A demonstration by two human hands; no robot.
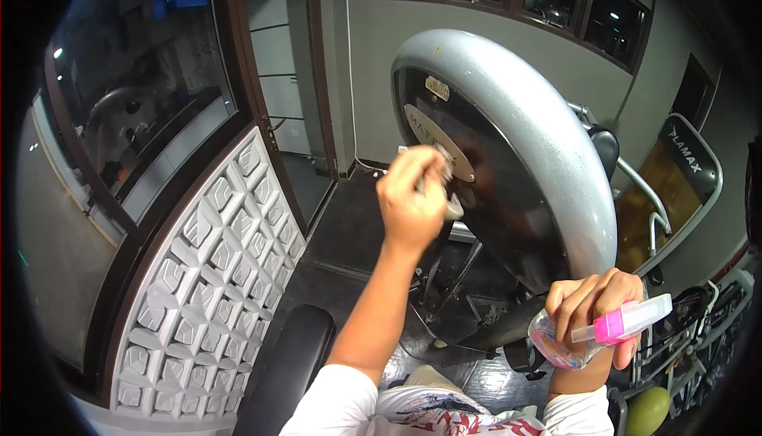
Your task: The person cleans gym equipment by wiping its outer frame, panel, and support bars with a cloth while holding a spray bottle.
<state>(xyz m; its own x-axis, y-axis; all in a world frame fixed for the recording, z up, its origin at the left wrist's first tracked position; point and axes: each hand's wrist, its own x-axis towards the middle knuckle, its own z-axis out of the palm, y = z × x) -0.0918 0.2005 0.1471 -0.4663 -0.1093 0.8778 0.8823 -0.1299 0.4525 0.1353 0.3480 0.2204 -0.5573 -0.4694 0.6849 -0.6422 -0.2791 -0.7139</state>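
1. One patterned wall panel (pixel 214 277) of raised grey-white blocks fills the lower left, under one dark glass window (pixel 135 79) in a brown frame.
2. One black padded seat (pixel 290 364) shows at the bottom edge, just left of the person's left arm; a strip of dark floor (pixel 349 230) runs open between the panel and the machine.
3. The left hand (pixel 413 198) is raised and pinched shut around one small grey cloth (pixel 451 202), pressed against the dark face of the machine.
4. One large round machine cover (pixel 508 150), with a grey curved rim and a black inner disc, stands in the middle; one oval label sits on the disc beside the cloth.
5. The right hand (pixel 595 309) is low at the right, fingers wrapped round one clear spray bottle (pixel 603 333) with a pink and white nozzle, held just below the rim's lower edge and clear of it.
6. Further right stands one framed machine marked LAMAX (pixel 675 190); one green ball (pixel 647 411) lies at the bottom edge.
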